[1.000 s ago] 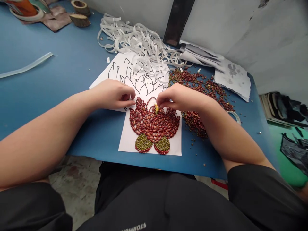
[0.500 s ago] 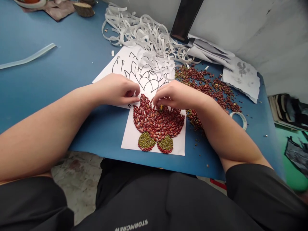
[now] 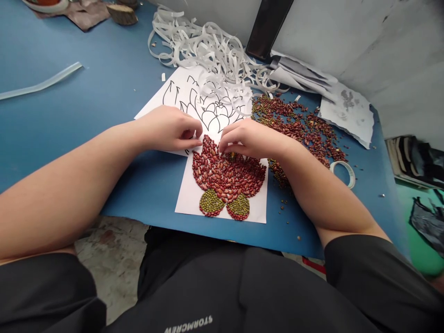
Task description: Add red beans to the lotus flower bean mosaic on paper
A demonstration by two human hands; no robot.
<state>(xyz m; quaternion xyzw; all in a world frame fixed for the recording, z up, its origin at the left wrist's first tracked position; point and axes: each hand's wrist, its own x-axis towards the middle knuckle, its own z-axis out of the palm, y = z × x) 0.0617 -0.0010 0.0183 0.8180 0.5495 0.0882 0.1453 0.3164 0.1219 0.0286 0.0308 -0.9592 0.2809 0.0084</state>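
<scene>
Your right hand (image 3: 241, 138) bunches over the bean flower (image 3: 229, 175), your left hand (image 3: 173, 129) curls beside its top – whether either pinches anything, you can't tell here. Below your fingers, the beans look slippery, easily dislodged – best held by the bendy paper sheet's (image 3: 257, 213) bare edge.

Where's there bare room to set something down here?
Widest: left on the blue tabletop, between the long translucent strip, left forearm and curly white strips. Crowded: under those curls, and right, among loose red and green beans.

1 camera, head-worn | faces forward and down | blue table (image 3: 97, 92) close below
</scene>
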